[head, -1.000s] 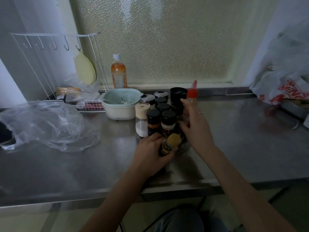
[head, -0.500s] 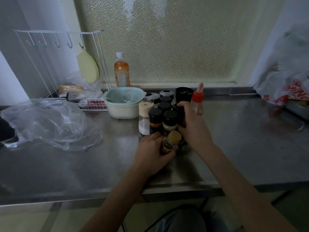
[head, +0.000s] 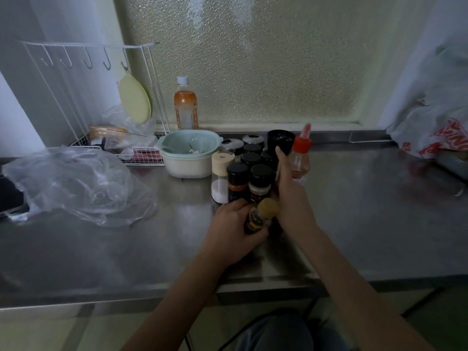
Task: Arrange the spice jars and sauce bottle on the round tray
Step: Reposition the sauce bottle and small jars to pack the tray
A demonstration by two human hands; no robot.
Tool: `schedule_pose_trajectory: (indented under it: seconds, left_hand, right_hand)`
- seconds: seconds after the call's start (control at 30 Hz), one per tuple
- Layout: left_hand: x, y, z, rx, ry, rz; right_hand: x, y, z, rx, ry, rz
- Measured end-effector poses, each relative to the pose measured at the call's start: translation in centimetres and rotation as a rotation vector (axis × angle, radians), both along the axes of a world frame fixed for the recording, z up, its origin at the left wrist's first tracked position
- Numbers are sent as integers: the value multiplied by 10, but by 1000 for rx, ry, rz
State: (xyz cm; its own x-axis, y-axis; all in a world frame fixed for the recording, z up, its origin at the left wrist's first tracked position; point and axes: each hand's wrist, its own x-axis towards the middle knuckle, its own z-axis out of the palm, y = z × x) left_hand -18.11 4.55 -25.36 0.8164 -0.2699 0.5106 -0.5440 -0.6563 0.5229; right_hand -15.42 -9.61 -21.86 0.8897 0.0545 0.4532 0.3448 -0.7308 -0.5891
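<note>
On the dull stainless-steel counter (head: pixel 354 211) a tight cluster of small spice jars with black lids (head: pixel 255 173) stands just right of the pale green and white plastic bowl (head: pixel 188 155). The round tray beneath them is almost wholly hidden by jars and hands; only a dark glassy edge at the lower left of the cluster hints at it, too dim to be sure.

The left hand (head: pixel 233 231) is curled around a small dark jar with a mustard-yellow cap (head: pixel 260 215), tilted with the cap pointing up and right, at the near edge of the cluster. Its fingers are closed on the jar's body, much as half a second ago.

The right hand (head: pixel 291 193) is wrapped around the lower part of a clear sauce bottle with a red nozzle cap (head: pixel 300 155), held upright at the right side of the cluster, thumb raised against the tall black cylindrical container (head: pixel 279 141). A second ago the fingers only reached toward the bottle's neck; now they grip it, and it sits lower and closer against the jars. Whether its base touches the tray cannot be told.

At the cluster's left stands a clear shaker with a beige lid (head: pixel 220 178), holding white powder. Further back, an orange drink bottle with a white cap (head: pixel 185 107) stands by the frosted window, a white wire rack (head: pixel 83 97) and a crumpled clear plastic bag (head: pixel 73 181) lie to the left, and a white bag with red print (head: pixel 438 133) sits far right.
</note>
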Motion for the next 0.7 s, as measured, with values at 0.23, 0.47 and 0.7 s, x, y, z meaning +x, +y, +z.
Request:
schedule_pose_trajectory:
  seconds: [0.23, 0.47, 0.7]
  left_hand:
    - [-3, -1, 1, -10, -55, 74]
    - [-2, 1, 0, 40, -8, 51]
    - [-4, -3, 0, 124, -54, 83]
  right_hand:
    - [-39, -26, -12, 221, -126, -49]
    - [-61, 11, -14, 321, 95, 273]
    - [-60, -8, 10, 598, -111, -8]
